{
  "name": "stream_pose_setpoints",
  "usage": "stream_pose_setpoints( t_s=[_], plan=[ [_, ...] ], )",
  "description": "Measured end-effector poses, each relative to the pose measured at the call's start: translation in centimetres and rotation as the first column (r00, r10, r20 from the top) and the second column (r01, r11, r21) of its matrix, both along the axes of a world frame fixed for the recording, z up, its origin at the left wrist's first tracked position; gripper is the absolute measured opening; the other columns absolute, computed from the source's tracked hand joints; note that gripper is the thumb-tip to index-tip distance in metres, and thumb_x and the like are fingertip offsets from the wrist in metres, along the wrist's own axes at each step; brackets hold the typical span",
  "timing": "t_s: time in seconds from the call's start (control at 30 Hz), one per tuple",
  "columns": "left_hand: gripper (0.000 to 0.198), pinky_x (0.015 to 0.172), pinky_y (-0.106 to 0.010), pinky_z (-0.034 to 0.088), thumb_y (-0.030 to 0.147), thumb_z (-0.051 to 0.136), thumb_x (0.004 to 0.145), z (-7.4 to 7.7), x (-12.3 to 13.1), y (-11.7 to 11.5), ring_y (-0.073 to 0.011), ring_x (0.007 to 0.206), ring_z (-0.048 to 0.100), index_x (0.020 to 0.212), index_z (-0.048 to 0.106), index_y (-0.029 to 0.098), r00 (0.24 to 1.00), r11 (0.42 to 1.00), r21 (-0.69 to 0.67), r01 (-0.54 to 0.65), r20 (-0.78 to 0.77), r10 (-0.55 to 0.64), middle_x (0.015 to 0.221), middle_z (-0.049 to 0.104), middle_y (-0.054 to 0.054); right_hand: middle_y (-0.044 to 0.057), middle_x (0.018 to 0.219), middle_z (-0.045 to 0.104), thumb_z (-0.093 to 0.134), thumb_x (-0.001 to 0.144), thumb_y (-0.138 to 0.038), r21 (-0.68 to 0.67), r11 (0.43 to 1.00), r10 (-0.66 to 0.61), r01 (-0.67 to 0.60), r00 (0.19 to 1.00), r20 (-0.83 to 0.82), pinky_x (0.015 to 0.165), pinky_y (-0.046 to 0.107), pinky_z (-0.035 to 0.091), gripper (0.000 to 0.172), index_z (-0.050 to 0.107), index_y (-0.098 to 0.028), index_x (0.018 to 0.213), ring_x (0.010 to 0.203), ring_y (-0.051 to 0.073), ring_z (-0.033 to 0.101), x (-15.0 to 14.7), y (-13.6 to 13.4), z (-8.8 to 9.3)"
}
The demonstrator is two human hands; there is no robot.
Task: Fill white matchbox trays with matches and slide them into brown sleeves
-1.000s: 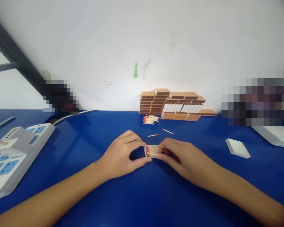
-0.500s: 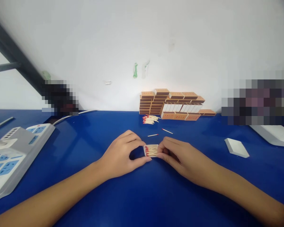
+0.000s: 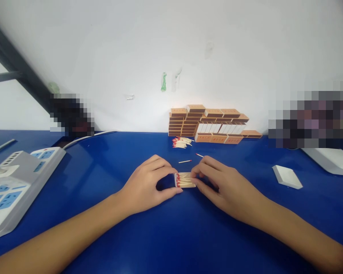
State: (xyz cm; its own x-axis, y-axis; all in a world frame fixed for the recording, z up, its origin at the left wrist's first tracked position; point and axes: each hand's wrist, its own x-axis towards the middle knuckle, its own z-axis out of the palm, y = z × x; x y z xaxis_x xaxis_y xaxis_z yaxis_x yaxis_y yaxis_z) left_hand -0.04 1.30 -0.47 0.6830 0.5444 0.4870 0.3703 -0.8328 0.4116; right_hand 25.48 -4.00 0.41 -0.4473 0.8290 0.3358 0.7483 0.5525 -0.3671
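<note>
1. At mid-table on the blue table (image 3: 171, 236): match tray (image 3: 185, 180), lying flat, filled with matches, red heads toward 9 o'clock.
2. Left hand (image 3: 148, 186) at 9 o'clock of the tray. Fingers curled into a loose arch, thumb at the near edge and forefinger at the far edge, clamped across the tray's left end. Small dark gap under the palm.
3. Right hand (image 3: 225, 186) at 3 o'clock of the tray. Fingers bunched and bent, forefinger over the far corner and thumb at the near side, pinching the tray's right end. Tips touching the bare match ends. Right end of the tray hidden under the fingers.
4. Just beyond the tray at 12 o'clock: one loose match (image 3: 185, 161); a second match (image 3: 199, 155) at 1 o'clock, partly behind the right forefinger.
5. Farther off at 12 o'clock: small heap of matches (image 3: 181, 142), then stacked matchboxes (image 3: 208, 125) against the wall.
6. Well apart at 3 o'clock: white box part (image 3: 287, 177), untouched.
7. Well apart at 9 o'clock: power strip (image 3: 14, 182).
</note>
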Motion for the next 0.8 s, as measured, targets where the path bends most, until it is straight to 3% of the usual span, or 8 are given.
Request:
stream_pose_setpoints(
  t_s=[0.47,0.63,0.8],
  plan=[
    [0.031,0.091,-0.039,0.054,0.04,0.078,0.092,0.24,0.01,-0.01,-0.0217,0.1,0.062,0.114,0.072,0.018,1.0,1.0,-0.008,0.025,-0.015,-0.025,0.108,0.072,-0.007,0.005,0.098,0.062,0.051,0.108,-0.032,0.105,0.992,0.062,-0.073,0.992,0.11,0.065,0.03,0.051,0.02,0.067,-0.02,0.107,0.074,0.017,0.064,0.34,0.04,-0.7],
    [0.032,0.093,-0.038,0.053,0.039,0.078,0.092,0.43,0.05,-0.13,-0.0212,0.101,0.062,0.115,0.071,0.018,0.996,0.997,-0.045,0.07,-0.048,-0.072,0.113,0.07,-0.007,0.004,0.098,0.065,0.055,0.106,-0.027,0.142,0.988,0.05,-0.06,0.996,0.077,0.062,0.028,0.049,0.011,0.063,-0.02,0.104,0.073,0.016,0.064,0.05,-0.06,-0.55],
    [0.031,0.092,-0.039,0.054,0.038,0.078,0.092,0.37,0.19,-0.14,-0.0215,0.101,0.062,0.114,0.07,0.018,0.997,0.997,-0.028,0.074,-0.026,-0.074,0.112,0.07,-0.007,0.004,0.095,0.063,0.053,0.107,-0.025,0.142,0.987,0.062,-0.077,0.992,0.107,0.064,0.029,0.05,0.015,0.066,-0.019,0.102,0.072,0.016,0.063,-0.19,-0.1,-0.44]
  ],
)
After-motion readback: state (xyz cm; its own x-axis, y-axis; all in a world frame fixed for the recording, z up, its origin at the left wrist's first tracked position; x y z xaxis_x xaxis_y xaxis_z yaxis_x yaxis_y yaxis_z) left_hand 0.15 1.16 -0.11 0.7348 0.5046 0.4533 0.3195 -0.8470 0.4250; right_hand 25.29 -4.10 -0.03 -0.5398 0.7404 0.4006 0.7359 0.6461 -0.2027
